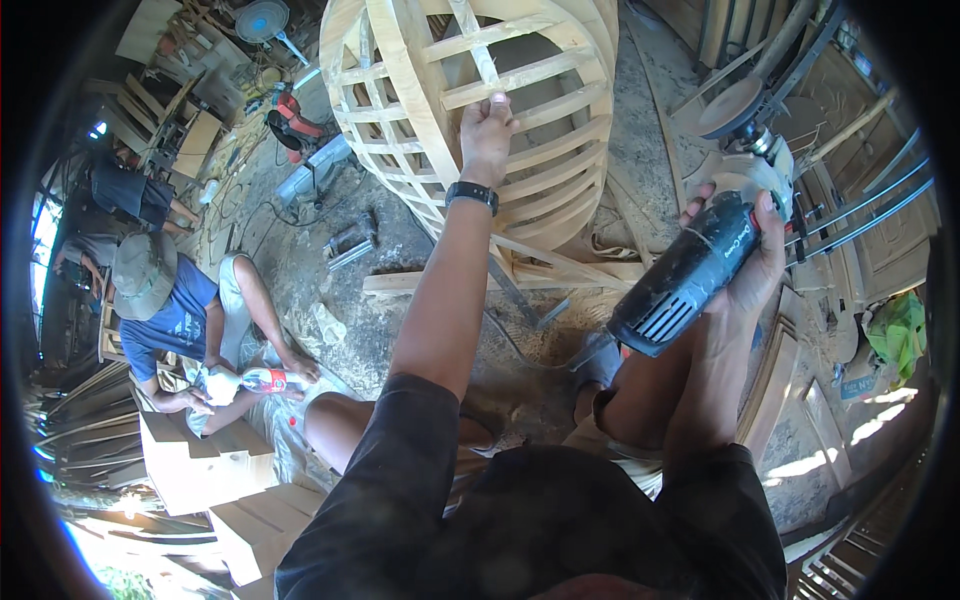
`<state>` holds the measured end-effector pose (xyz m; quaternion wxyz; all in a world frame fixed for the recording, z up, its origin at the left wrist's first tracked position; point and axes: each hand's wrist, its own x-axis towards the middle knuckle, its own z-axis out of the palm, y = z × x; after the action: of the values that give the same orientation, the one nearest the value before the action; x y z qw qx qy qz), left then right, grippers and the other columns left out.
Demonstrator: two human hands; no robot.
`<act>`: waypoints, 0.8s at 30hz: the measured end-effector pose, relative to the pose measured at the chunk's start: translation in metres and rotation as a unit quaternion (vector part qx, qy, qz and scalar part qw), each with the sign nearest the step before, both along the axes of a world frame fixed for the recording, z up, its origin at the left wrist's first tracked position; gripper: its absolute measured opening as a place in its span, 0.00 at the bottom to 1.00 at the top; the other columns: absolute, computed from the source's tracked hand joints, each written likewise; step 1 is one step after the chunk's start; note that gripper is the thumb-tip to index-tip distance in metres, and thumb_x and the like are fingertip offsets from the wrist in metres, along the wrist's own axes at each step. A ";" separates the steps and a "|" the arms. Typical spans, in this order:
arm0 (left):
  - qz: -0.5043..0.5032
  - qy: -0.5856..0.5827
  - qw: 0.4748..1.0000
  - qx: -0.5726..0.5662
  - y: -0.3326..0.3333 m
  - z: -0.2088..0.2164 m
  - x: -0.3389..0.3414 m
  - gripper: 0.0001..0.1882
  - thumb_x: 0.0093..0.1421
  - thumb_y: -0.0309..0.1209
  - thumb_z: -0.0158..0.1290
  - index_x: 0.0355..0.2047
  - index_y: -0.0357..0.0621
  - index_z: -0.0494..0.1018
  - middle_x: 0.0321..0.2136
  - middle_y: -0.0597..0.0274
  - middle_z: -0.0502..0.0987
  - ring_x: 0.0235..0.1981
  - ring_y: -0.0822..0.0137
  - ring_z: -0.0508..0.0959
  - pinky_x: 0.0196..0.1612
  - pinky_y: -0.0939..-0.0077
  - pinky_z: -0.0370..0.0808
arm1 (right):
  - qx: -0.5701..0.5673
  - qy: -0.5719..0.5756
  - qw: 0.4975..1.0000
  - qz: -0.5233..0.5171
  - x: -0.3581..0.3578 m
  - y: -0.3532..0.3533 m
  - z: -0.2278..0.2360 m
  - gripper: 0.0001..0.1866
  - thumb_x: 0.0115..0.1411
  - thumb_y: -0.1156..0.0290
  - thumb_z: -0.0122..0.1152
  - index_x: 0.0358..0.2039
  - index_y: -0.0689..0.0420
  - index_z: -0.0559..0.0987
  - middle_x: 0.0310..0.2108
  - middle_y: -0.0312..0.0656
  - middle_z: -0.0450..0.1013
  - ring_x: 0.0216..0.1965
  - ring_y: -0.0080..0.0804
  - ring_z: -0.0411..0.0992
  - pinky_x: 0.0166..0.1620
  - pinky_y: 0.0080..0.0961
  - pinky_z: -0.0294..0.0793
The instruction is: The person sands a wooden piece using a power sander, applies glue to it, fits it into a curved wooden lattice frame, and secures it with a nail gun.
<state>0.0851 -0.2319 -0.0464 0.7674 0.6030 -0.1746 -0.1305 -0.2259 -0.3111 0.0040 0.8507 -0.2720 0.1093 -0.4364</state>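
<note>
A large rounded lattice of pale wooden ribs and slats (410,90) stands in front of me. My left hand (487,140) is closed around one of its slats, near the middle of the lattice; the fingertips are partly hidden. To the right, an angle grinder (672,270) with a dark blue-black body rests in the grip of my right hand (755,260). A round, worn sanding disc (731,108) is fitted at its head. The disc is held up, to the right of the lattice and apart from it. A cable runs from the grinder's lower end.
A seated co-worker (178,310) at left handles a red-labelled plastic bottle (268,380); another person (130,190) is bent over behind. A red power saw (296,122), a fan (263,20) and wooden boxes (260,525) stand about. Boards (770,390) lie at right.
</note>
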 end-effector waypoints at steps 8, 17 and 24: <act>0.040 0.082 0.995 -0.033 -0.015 0.006 -0.005 0.11 0.68 0.35 0.51 0.45 0.41 0.71 0.37 0.66 0.75 0.40 0.76 0.77 0.26 0.84 0.72 | -0.018 0.011 1.000 -0.002 -0.005 -0.001 -0.001 0.30 0.57 0.52 0.62 0.44 0.72 0.72 0.34 0.54 0.76 0.31 0.42 0.79 0.34 0.35 0.84; 0.065 0.050 0.996 0.023 -0.004 0.017 -0.013 0.17 0.67 0.37 0.52 0.49 0.36 0.69 0.43 0.59 0.74 0.40 0.72 0.75 0.35 0.79 0.79 | -0.010 -0.022 0.999 0.042 0.001 0.000 -0.004 0.31 0.60 0.50 0.60 0.45 0.72 0.72 0.35 0.54 0.75 0.33 0.43 0.78 0.39 0.35 0.82; -0.147 -0.101 0.975 0.135 0.146 0.050 -0.025 0.24 0.67 0.37 0.53 0.57 0.34 0.67 0.53 0.53 0.74 0.56 0.61 0.74 0.53 0.69 0.76 | -0.046 -0.140 0.979 0.144 -0.004 0.000 -0.018 0.41 0.60 0.43 0.60 0.59 0.67 0.62 0.44 0.59 0.68 0.44 0.48 0.69 0.46 0.41 0.77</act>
<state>0.0596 -0.0859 0.0034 0.6296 0.6792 -0.3181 -0.2027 -0.2302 -0.3112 -0.0142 0.8983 -0.2598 -0.0713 -0.3472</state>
